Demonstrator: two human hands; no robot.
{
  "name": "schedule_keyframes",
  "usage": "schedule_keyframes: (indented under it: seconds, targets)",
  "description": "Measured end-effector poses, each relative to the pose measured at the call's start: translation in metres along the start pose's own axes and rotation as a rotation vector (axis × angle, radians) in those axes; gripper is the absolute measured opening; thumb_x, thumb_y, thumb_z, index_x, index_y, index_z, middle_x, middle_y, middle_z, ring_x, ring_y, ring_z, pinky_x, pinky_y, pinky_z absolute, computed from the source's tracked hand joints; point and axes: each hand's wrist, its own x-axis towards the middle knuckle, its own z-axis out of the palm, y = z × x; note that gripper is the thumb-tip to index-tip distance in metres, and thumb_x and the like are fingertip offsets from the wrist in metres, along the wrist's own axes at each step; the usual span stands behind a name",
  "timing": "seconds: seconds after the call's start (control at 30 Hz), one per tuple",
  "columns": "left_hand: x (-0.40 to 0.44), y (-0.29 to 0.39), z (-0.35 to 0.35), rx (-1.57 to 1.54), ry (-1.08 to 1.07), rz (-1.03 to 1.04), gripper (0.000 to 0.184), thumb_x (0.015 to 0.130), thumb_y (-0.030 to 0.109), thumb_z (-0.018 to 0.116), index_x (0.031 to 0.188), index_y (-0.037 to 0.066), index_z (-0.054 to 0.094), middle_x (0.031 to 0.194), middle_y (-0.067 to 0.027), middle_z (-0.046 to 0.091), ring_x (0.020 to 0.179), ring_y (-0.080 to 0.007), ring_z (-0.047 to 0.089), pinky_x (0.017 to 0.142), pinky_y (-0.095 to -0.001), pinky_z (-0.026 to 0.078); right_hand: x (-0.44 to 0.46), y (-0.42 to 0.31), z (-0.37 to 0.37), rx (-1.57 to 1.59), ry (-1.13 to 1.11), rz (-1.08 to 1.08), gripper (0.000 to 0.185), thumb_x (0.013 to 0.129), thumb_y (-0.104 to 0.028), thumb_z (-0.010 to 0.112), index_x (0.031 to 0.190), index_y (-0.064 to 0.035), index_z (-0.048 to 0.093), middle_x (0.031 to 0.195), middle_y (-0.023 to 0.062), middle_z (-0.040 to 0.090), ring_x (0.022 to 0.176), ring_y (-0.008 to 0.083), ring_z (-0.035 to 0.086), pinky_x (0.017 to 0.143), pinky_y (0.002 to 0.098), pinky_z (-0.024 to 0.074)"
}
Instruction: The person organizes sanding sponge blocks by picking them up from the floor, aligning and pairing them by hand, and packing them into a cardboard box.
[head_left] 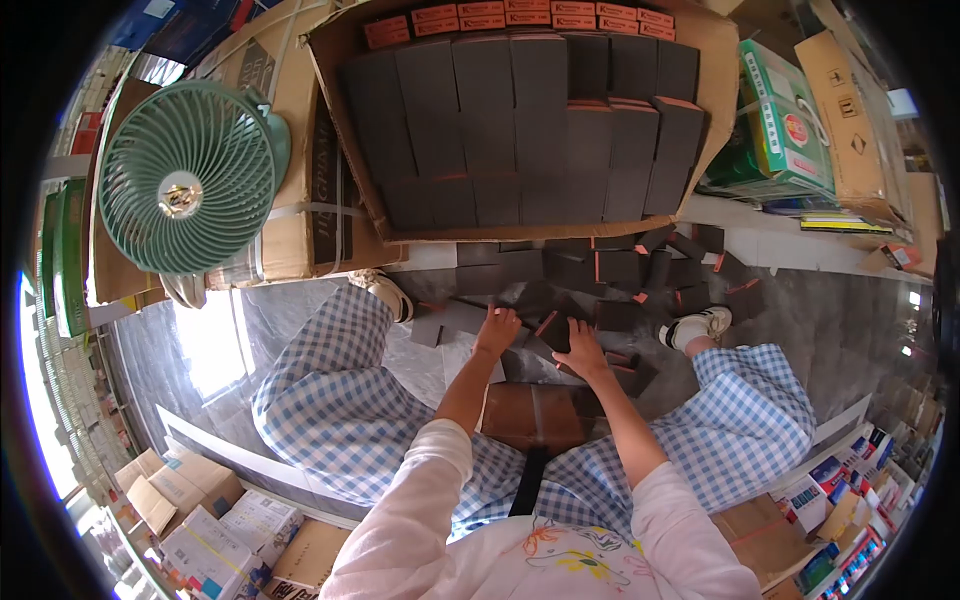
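Observation:
Small black boxes with orange edges lie loose on the floor (pixel 825 330) between my spread legs. My right hand (pixel 583 350) grips one small black box (pixel 552 331), thumb low and fingers along its right side. Just left of it, my left hand (pixel 497 329) is over other dark boxes with its fingers curled; what is in them, if anything, is hidden. Ahead stands a big open carton (pixel 345 150) filled with upright rows of black boxes. Orange-ended boxes (pixel 483 15) with printed labels line its far side.
A green fan (pixel 185 178) stands at the left before brown cartons (pixel 285 225). On the right are a green-and-white box (pixel 790 125) and a tall carton (pixel 850 120). A brown taped box (pixel 530 415) sits close to my lap. Shelves with packages (pixel 190 485) line the near side.

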Motion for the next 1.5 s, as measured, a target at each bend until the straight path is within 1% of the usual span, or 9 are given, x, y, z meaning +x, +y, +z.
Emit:
schedule_keyframes:
  seconds: [0.23,0.33,0.4,0.53,0.6,0.67,0.8,1.07,1.5]
  targets:
    - [0.001,-0.012,-0.029,-0.113,0.039,-0.072,0.028,0.082,0.016,0.061,0.109,0.009,0.058,0.126,-0.0102,0.050,0.118,-0.0264,0.044,0.097,-0.0531,0.037,-0.029,-0.001,-0.017,0.262,0.077,0.017,0.092,0.070,-0.037,0.080,0.136,0.0057,0.032,0.134,0.0284,0.040,0.125,0.0411,0.043,0.102,0.0439,0.0409]
    - [-0.002,-0.016,-0.049,-0.059,0.137,-0.064,0.026,0.081,0.019,0.062,0.104,0.008,0.059,0.114,-0.0087,0.057,0.109,-0.0251,0.053,0.093,-0.0478,0.041,-0.043,0.000,-0.017,0.364,0.086,0.087,0.091,0.072,-0.040,0.080,0.136,0.0048,0.034,0.134,0.0245,0.044,0.125,0.0371,0.046,0.102,0.0406,0.0412]
    - [0.009,-0.021,-0.059,-0.228,-0.067,-0.014,0.039,0.074,0.024,0.071,0.106,0.007,0.058,0.110,-0.0089,0.062,0.108,-0.0251,0.057,0.087,-0.0434,0.047,-0.038,0.011,-0.020,0.494,0.120,0.042,0.085,0.072,-0.037,0.080,0.133,0.0024,0.037,0.127,0.0213,0.050,0.118,0.0339,0.051,0.097,0.0394,0.0444]
    - [-0.003,-0.064,-0.192,-0.296,-0.023,0.049,0.047,0.073,0.020,0.070,0.114,0.001,0.056,0.107,-0.0143,0.065,0.103,-0.0308,0.062,0.086,-0.0410,0.050,-0.058,-0.024,-0.105,1.078,0.080,0.134,0.065,0.078,-0.035,0.077,0.126,-0.0034,0.046,0.111,0.0092,0.061,0.102,0.0199,0.061,0.081,0.0326,0.0516]
    - [-0.009,-0.089,-0.253,-0.606,-0.006,-0.057,0.049,0.071,0.023,0.072,0.109,-0.002,0.055,0.098,-0.0190,0.065,0.096,-0.0327,0.064,0.082,-0.0409,0.052,-0.058,-0.026,-0.141,1.207,0.093,0.106,0.060,0.084,-0.035,0.072,0.127,-0.0051,0.044,0.110,0.0053,0.061,0.100,0.0150,0.060,0.078,0.0311,0.0524]
    - [-0.012,-0.117,-0.275,-0.810,0.274,0.022,0.040,0.071,0.023,0.073,0.096,-0.002,0.056,0.087,-0.0188,0.066,0.083,-0.0335,0.066,0.077,-0.0394,0.053,-0.059,-0.028,-0.173,1.193,0.182,0.065,0.062,0.084,-0.035,0.072,0.130,-0.0053,0.043,0.110,0.0053,0.060,0.100,0.0151,0.060,0.080,0.0312,0.0517]
    - [-0.036,-0.144,-0.338,-1.208,0.344,0.023,0.034,0.073,0.016,0.079,0.092,-0.002,0.057,0.080,-0.0083,0.063,0.074,-0.0149,0.063,0.068,-0.0281,0.052,-0.069,-0.033,-0.225,0.997,0.296,-0.010,0.072,0.080,-0.035,0.076,0.132,0.0004,0.040,0.116,0.0110,0.060,0.104,0.0162,0.060,0.083,0.0310,0.0511]
    - [-0.027,-0.144,-0.331,-1.497,0.375,-0.093,0.037,0.074,0.024,0.080,0.092,-0.001,0.060,0.081,-0.0062,0.066,0.076,-0.0124,0.063,0.071,-0.0266,0.051,-0.118,-0.033,-0.209,0.672,0.354,-0.109,0.080,0.074,-0.033,0.081,0.132,0.0028,0.039,0.115,0.0149,0.060,0.104,0.0207,0.060,0.090,0.0329,0.0485]
    - [-0.022,-0.139,-0.359,-1.656,0.391,-0.123,0.037,0.075,0.024,0.079,0.094,0.000,0.061,0.085,-0.0053,0.065,0.077,-0.0130,0.062,0.069,-0.0274,0.052,-0.119,-0.066,-0.170,0.695,0.500,-0.157,0.077,0.075,-0.032,0.081,0.131,0.0012,0.040,0.112,0.0132,0.061,0.103,0.0206,0.060,0.087,0.0340,0.0500]
